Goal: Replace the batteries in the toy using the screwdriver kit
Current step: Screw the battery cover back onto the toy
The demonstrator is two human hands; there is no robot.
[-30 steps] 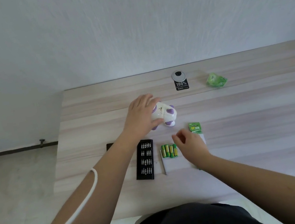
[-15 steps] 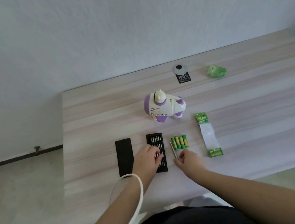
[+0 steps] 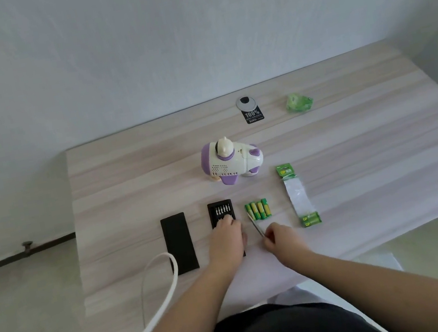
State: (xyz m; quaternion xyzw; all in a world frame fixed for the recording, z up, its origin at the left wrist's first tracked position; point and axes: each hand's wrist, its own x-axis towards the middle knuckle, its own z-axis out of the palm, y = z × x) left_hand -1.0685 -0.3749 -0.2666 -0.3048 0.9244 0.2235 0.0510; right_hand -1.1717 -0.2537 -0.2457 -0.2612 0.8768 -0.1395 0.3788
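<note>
The white and purple toy [image 3: 231, 160] stands upright mid-table, with no hand on it. Nearer me lies the black bit tray [image 3: 220, 209] of the screwdriver kit, and its black lid [image 3: 179, 243] lies to the left. My left hand [image 3: 226, 239] rests on the tray's near half, fingers over the bits. Several green and yellow batteries [image 3: 258, 210] lie side by side right of the tray. A thin silver screwdriver [image 3: 254, 222] lies beside them, and my right hand [image 3: 282, 239] pinches its near end.
An opened green battery pack [image 3: 298, 195] lies right of the batteries. A crumpled green wrapper [image 3: 298, 102], a black tag [image 3: 253, 115] and a grey cable grommet [image 3: 244, 102] sit near the far edge. A white cable [image 3: 160, 287] hangs along my left arm.
My left hand let go of the toy and came back onto the bit tray. My right hand moved from near the battery pack to the screwdriver's end. The view pulled back.
</note>
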